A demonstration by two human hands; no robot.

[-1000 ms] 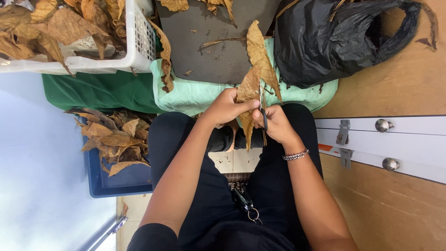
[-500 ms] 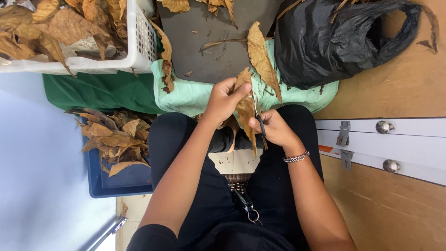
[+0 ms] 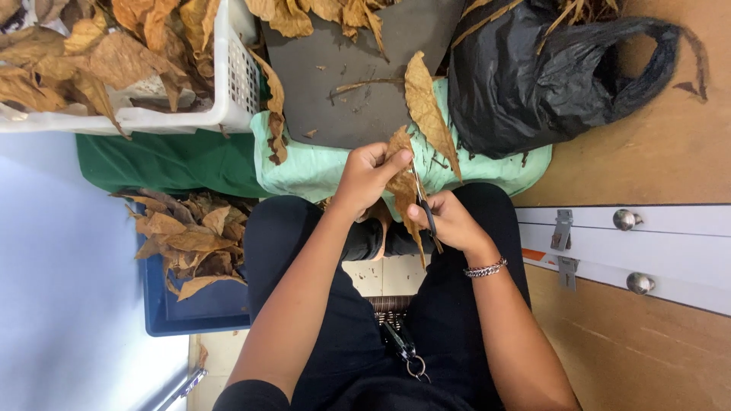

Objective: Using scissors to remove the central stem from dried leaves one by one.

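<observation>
My left hand (image 3: 364, 176) pinches the top of a dry brown leaf (image 3: 401, 183) above my lap. My right hand (image 3: 449, 221) grips a pair of dark scissors (image 3: 426, 217) whose blades lie along the leaf's midrib. The leaf hangs between both hands, its tip pointing down toward my knees. A second long dry leaf (image 3: 428, 110) lies on the pale green cloth (image 3: 304, 164) just beyond my hands. A metal bracelet (image 3: 486, 269) circles my right wrist.
A white plastic basket (image 3: 221, 91) full of dry leaves stands at the top left. A blue bin (image 3: 194, 312) with more leaves sits left of my leg. A black plastic bag (image 3: 548, 76) lies at the top right on the wooden floor (image 3: 670, 152). A grey board (image 3: 358, 76) lies ahead.
Both hands have lifted slightly and shifted the leaf; the scissors have moved further along the leaf's midrib.
</observation>
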